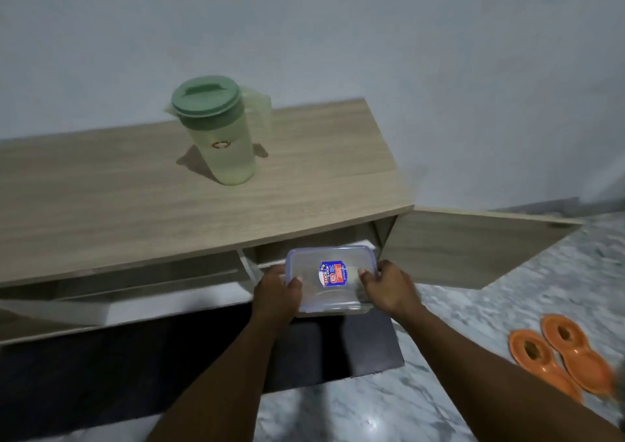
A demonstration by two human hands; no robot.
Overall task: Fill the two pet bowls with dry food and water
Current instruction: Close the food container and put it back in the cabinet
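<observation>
One edge: lip of wood-grain cabinet top point(304, 184), just above clear rectangular plastic box point(329, 281).
Room: wooden door point(473, 249) open rt.
Hands: left hand point(275, 291) & right hand point(390, 286) grip box sides, thumbs on lid.

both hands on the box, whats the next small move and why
Probably draw the box clear of the cabinet and bring it right, down toward the bowls. The left hand and right hand grip its sides at the open door, and the bowls sit on the floor to the right.
</observation>
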